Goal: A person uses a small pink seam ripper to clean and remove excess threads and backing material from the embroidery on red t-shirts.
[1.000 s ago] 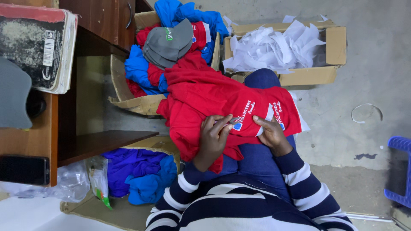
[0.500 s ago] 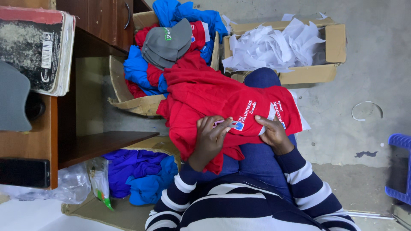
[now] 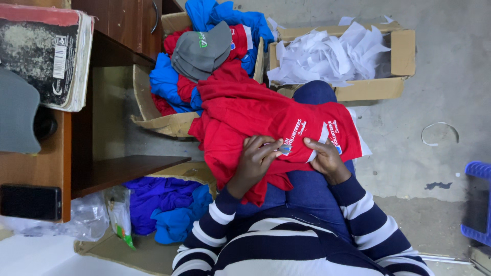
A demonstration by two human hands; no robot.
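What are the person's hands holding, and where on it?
Both hands press on a red shirt on the lap. The left hand pinches a small silvery-blue item, too small to identify; the right hand pins the fabric beside the white print.

A grey concrete floor (image 3: 450, 66) carries two cardboard boxes: one (image 3: 153, 110) heaped with red and blue clothes and a grey cap (image 3: 202, 51), the other (image 3: 373, 89) full of white paper scraps (image 3: 327, 53). A thin ring (image 3: 440, 134) lies on the floor near a blue crate (image 3: 478, 202). A wooden desk (image 3: 46, 168) bears a worn book (image 3: 46, 53) and a black phone (image 3: 29, 202).
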